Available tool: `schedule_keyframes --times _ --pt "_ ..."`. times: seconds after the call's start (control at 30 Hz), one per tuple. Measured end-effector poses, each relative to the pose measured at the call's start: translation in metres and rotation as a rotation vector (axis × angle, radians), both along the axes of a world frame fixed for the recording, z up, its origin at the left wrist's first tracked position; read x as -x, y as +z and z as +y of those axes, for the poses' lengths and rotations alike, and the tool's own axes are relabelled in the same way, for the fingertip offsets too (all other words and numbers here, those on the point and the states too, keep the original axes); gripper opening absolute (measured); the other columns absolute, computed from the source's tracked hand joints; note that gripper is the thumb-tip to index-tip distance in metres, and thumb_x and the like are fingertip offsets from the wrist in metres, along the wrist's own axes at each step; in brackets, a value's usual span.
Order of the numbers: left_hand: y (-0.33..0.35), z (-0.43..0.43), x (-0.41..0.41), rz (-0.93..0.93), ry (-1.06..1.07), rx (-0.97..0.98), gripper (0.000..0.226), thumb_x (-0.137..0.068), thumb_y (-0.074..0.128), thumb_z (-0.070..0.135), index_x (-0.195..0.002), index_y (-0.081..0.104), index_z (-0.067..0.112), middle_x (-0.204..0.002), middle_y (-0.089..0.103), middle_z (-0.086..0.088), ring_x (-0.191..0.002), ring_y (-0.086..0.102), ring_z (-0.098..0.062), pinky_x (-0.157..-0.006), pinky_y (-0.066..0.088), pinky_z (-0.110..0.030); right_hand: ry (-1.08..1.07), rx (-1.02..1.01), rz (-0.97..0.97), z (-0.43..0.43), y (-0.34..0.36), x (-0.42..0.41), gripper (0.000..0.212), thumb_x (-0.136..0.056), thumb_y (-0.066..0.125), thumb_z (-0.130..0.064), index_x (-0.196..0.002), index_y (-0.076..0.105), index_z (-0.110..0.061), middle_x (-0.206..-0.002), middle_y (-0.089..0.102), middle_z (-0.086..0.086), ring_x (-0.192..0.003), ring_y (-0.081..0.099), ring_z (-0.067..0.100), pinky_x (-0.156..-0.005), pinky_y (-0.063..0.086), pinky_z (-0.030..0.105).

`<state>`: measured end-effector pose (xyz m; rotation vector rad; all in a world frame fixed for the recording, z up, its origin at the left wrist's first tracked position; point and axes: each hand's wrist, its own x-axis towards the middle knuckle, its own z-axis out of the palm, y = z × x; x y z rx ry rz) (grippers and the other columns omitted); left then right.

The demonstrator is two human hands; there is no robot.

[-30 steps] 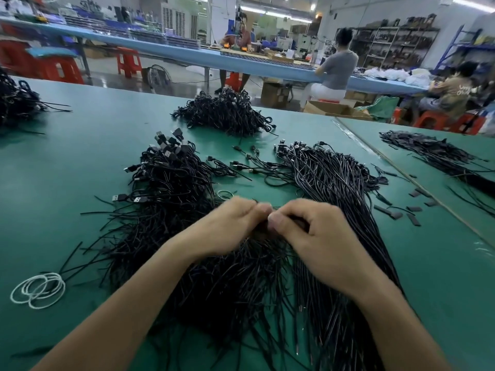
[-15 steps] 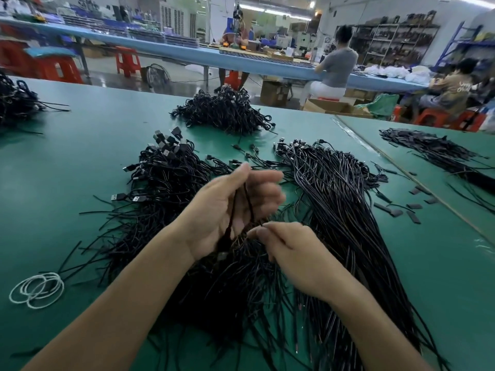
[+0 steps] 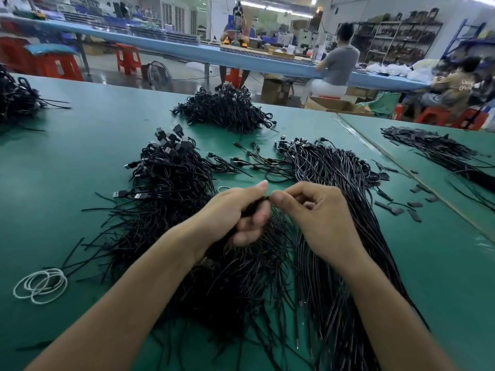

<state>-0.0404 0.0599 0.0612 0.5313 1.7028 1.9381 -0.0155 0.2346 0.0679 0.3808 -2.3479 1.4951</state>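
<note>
Black cable bunch (image 3: 255, 207) gripped in two bare hands above a green table (image 3: 80, 188).
The left hand (image 3: 233, 215) is clenched around the bunch, with the fingers curled underneath and the thumb laid straight along the top. The right hand (image 3: 316, 218), just at its 3 o'clock, pinches the bunch's upper end between thumb and bent forefinger, and its other fingers are curled in. The bunch sits inside the left fist, its strands trailing toward 6 o'clock into a loose heap of cables (image 3: 230, 285) beneath both wrists. A pile of USB-plugged cables (image 3: 171, 172) lies at the hands' 10 o'clock, and white rubber bands (image 3: 40, 285) lie at 8 o'clock.
</note>
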Motion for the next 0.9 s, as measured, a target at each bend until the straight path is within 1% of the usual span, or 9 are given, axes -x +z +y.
schedule_keyframes --times 0.1,0.23,0.3,0.4,0.47,0.53,0.6,0.77,0.9 --pt "0.007 -0.003 0.000 -0.198 -0.076 -0.354 0.047 -0.097 0.043 0.041 -0.059 0.059 0.018 -0.046 0.040 0.008 -0.037 0.044 -0.005 -0.037 0.037 -0.014 -0.013 -0.033 -0.056 -0.010 -0.014 0.001 0.029 -0.090 0.057 -0.050 -0.076 0.070 -0.028 -0.057 0.055 -0.004 -0.046 0.037 0.004 -0.044 0.029 0.021" --pt "0.005 -0.001 0.005 -0.148 0.144 -0.595 0.043 -0.092 0.049 0.038 -0.086 0.079 0.008 -0.075 0.071 -0.004 -0.073 0.073 -0.016 -0.058 0.057 -0.019 0.058 -0.319 -0.137 -0.020 -0.029 -0.005 0.021 -0.102 0.053 -0.029 -0.091 0.070 -0.029 -0.060 0.056 -0.011 -0.051 0.046 0.002 -0.051 0.035 0.019" --pt "-0.003 0.002 0.010 -0.039 0.227 -0.544 0.044 -0.095 0.047 0.034 -0.106 0.073 0.000 -0.097 0.075 -0.014 -0.096 0.073 -0.025 -0.077 0.059 -0.025 0.105 -0.416 -0.160 -0.019 -0.027 -0.009 0.022 -0.103 0.049 -0.030 -0.101 0.069 -0.022 -0.072 0.062 -0.007 -0.061 0.054 0.004 -0.058 0.047 0.029" --pt "-0.014 0.007 0.011 0.305 0.421 -0.214 0.031 -0.105 0.043 0.022 -0.121 0.064 0.008 -0.112 0.074 -0.009 -0.111 0.068 -0.019 -0.092 0.055 -0.028 0.119 -0.609 -0.111 -0.014 -0.014 -0.013 0.021 -0.103 0.047 -0.033 -0.092 0.064 -0.026 -0.083 0.058 -0.011 -0.075 0.055 0.011 -0.069 0.049 0.043" --pt "-0.016 0.010 0.008 0.532 0.452 0.055 0.028 -0.105 0.045 0.022 -0.122 0.066 0.016 -0.110 0.074 0.002 -0.108 0.068 -0.010 -0.093 0.054 -0.028 0.166 -0.653 -0.080 -0.011 -0.004 -0.016 0.027 -0.101 0.049 -0.030 -0.075 0.054 -0.035 -0.080 0.052 -0.014 -0.073 0.052 0.007 -0.068 0.045 0.035" --pt "-0.016 0.012 0.004 0.633 0.352 0.293 0.026 -0.104 0.047 0.029 -0.092 0.070 0.025 -0.084 0.072 0.011 -0.078 0.067 -0.002 -0.072 0.055 -0.026 0.198 -0.643 -0.042 -0.008 0.004 -0.019 0.030 -0.098 0.055 -0.026 -0.070 0.052 -0.036 -0.079 0.054 -0.017 -0.074 0.053 0.005 -0.068 0.043 0.029" --pt "-0.014 0.014 0.000 0.645 0.301 0.434 0.046 -0.105 0.044 0.030 -0.061 0.056 0.022 -0.055 0.056 0.011 -0.050 0.048 -0.005 -0.052 0.042 -0.025 0.183 -0.578 0.027 -0.003 0.009 -0.020 0.026 -0.093 0.065 -0.022 -0.069 0.059 -0.031 -0.073 0.059 -0.017 -0.072 0.058 0.006 -0.066 0.045 0.027" --pt "-0.001 0.010 -0.008 0.281 0.099 0.311 0.063 -0.108 0.035 0.036 -0.058 0.061 0.010 -0.053 0.063 -0.005 -0.049 0.057 -0.017 -0.054 0.047 -0.020 0.056 -0.215 0.075 0.004 0.006 -0.018 0.018 -0.077 0.083 -0.022 -0.073 0.066 -0.024 -0.065 0.067 -0.008 -0.057 0.060 0.007 -0.057 0.050 0.027" --pt "0.000 0.002 -0.007 0.191 -0.007 0.301 0.059 -0.107 0.035 0.041 -0.074 0.069 0.006 -0.051 0.045 0.004 -0.048 0.048 -0.012 -0.051 0.039 -0.019 0.036 -0.150 0.047 0.007 0.001 -0.013 0.024 -0.075 0.086 -0.027 -0.079 0.062 -0.027 -0.078 0.065 -0.006 -0.070 0.063 0.013 -0.063 0.051 0.034"
